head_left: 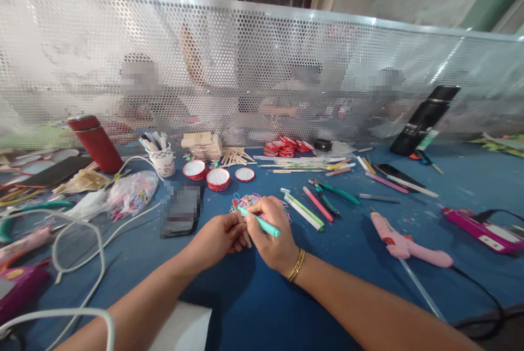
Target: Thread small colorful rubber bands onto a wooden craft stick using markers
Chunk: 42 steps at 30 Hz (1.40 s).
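Note:
My left hand (216, 239) pinches a flat wooden craft stick (247, 239), whose lower end sticks out below the fingers. In my right hand (276, 247) is a turquoise marker (268, 226), its tip end close to the top of the stick. Whether the tip touches the wood I cannot tell. A gold bracelet (297, 265) circles my right wrist. Just beyond both hands lies a pile of colourful small loops (250, 198), partly hidden by my fingers. White, green and red pens (303, 210) rest to the right of my right hand.
Left of my hands are a phone (183, 210), a white cable (98, 236) and a bag of loops (133, 192). Red round tins (218, 179) and a cup of pens (162, 160) stand behind. Pliers (327, 198) and a pink glue gun (403, 242) lie right. A perforated metal screen (254, 67) borders the table.

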Available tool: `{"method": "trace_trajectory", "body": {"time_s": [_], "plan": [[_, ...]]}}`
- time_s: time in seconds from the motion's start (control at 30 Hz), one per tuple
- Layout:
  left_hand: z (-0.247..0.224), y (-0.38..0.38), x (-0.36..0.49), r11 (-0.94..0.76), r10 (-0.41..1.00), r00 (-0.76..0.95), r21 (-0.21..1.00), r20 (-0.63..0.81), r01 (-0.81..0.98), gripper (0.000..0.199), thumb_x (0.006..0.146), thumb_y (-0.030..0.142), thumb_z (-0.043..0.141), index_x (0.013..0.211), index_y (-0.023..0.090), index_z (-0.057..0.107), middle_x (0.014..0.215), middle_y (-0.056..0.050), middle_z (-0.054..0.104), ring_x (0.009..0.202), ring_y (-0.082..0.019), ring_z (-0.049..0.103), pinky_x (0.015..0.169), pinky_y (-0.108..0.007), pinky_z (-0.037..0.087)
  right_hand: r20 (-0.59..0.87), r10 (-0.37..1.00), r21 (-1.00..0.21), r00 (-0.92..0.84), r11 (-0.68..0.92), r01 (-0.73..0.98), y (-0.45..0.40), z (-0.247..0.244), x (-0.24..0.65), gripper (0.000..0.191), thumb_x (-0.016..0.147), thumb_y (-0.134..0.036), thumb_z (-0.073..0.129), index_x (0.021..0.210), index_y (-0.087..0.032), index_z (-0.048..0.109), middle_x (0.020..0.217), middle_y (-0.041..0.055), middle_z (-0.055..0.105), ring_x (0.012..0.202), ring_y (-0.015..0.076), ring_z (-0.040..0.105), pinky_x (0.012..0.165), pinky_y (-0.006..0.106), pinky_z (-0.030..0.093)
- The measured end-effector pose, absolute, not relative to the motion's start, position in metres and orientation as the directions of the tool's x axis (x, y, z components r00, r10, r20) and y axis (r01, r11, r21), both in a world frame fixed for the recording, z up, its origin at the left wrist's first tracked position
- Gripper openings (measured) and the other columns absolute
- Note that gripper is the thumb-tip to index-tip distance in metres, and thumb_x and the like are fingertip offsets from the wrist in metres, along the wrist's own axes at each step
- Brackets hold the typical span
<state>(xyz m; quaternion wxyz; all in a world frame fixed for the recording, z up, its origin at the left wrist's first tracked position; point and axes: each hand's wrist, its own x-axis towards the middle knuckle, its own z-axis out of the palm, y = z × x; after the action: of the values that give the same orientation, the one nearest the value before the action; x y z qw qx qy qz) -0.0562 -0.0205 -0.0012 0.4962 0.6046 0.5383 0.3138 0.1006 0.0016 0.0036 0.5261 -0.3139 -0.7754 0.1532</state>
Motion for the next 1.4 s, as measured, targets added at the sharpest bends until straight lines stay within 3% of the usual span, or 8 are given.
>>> {"method": "trace_trajectory", "body": {"time_s": [0.2,0.73,1.13,1.4], "plan": [[-0.0056,-0.0195,-0.0579,0.056,0.966,0.217,0.936,-0.139,0.348,0.025,0.086,0.040,0.050,0.078,0.017,0.057,0.067,0.000,0.062,0.054,-0.008,0.054,0.051,-0.018,0.041,0.719,0.641,-0.568,-0.269,0.765,0.304,-0.0001,0.0042,0.0988,0.007,0.085,-0.020,0.046,0.081,-0.022,0.052,0.075,0.0009,0.061,0.076,0.0176,0.055,0.083,0.036,0.040],[-0.0016,-0.0198,-0.0560,0.071,0.964,0.215,0.929,-0.158,0.364,0.031,0.087,0.045,0.049,0.075,0.017,0.056,0.068,0.000,0.062,0.055,-0.008,0.054,0.052,-0.019,0.041,0.694,0.684,-0.596,-0.225,0.721,0.352,0.0039,0.0017,0.1015,0.008,0.085,-0.021,0.047,0.080,-0.021,0.053,0.076,0.0010,0.060,0.077,0.0176,0.055,0.080,0.034,0.038],[-0.0029,-0.0212,-0.0566,0.053,0.964,0.228,0.940,-0.136,0.337,0.023,0.088,0.036,0.050,0.077,0.017,0.055,0.065,0.002,0.059,0.055,-0.008,0.053,0.052,-0.018,0.040,0.716,0.649,-0.580,-0.257,0.758,0.298,0.0000,0.0049,0.0986,0.008,0.085,-0.019,0.046,0.079,-0.021,0.052,0.075,0.0004,0.060,0.075,0.0169,0.053,0.082,0.035,0.038],[0.0003,-0.0216,-0.0551,0.076,0.964,0.212,0.931,-0.160,0.357,0.029,0.088,0.042,0.047,0.077,0.017,0.056,0.068,0.000,0.062,0.056,-0.008,0.054,0.053,-0.019,0.042,0.693,0.681,-0.593,-0.238,0.726,0.349,0.0043,0.0019,0.1018,0.007,0.086,-0.021,0.047,0.081,-0.021,0.052,0.076,0.0006,0.059,0.076,0.0174,0.054,0.082,0.036,0.036]]}}
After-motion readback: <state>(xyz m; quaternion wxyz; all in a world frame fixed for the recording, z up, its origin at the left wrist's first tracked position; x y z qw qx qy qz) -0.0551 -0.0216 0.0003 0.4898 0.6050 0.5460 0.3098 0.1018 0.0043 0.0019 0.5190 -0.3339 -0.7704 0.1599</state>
